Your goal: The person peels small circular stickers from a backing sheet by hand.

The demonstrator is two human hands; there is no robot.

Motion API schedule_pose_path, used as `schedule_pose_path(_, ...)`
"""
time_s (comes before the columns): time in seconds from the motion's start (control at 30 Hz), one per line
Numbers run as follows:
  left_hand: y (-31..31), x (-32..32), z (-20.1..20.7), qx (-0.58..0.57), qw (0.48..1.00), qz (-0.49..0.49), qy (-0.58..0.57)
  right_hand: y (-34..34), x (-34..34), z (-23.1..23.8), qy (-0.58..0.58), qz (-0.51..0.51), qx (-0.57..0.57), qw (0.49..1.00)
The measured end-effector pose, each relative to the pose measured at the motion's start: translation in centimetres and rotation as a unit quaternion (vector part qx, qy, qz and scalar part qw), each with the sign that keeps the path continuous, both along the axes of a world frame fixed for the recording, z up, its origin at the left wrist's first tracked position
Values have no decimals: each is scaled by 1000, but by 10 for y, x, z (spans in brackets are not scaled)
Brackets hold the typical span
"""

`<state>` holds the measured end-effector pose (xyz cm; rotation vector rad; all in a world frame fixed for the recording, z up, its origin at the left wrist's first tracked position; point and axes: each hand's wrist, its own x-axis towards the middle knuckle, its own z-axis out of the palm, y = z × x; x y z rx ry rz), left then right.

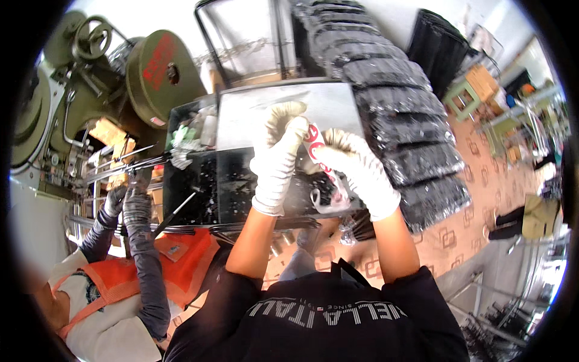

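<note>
A white strip of round red stickers [313,136] is stretched between my gloved hands, above a work table [241,181]. My left hand [278,151] is closed, its thumb and fingertips at the strip's upper end. My right hand [359,166] pinches the same strip a little lower, from the right. Below the right hand the strip's tail trails down toward a crumpled white and pinkish piece [333,202] at the table's front edge. Both hands wear white knitted gloves. The fingertips partly cover the strip, and the left fingers' exact grip is hard to make out.
Beyond my hands lies a pale sheet [241,123] on the table. Plastic-wrapped black bundles [410,130] are stacked along the right. At left, a co-worker in an orange apron [187,265] handles thin rods [129,163] beside a green machine [166,78].
</note>
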<state>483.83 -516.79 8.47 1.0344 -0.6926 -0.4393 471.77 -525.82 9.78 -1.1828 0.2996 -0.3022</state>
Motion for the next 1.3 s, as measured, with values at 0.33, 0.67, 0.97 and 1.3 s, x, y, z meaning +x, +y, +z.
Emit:
schedule_pose_path(0.33,-2,-267,41,175,768,171,-592,8,-262,1,-77,-217,-32,973)
schedule_pose_path(0.67,-15,-467,26,110,943,-251,-187,17,-498,18,81,-341,-375,858)
schedule_pose_path(0.97,-34,-530,26,94,926,-347,-114,13,-563,10,56,-394,-341,852)
schedule_pose_path(1.3,-115,-499,1,-19,797,-5,-604,-74,-572,-20,30,-333,-81,939)
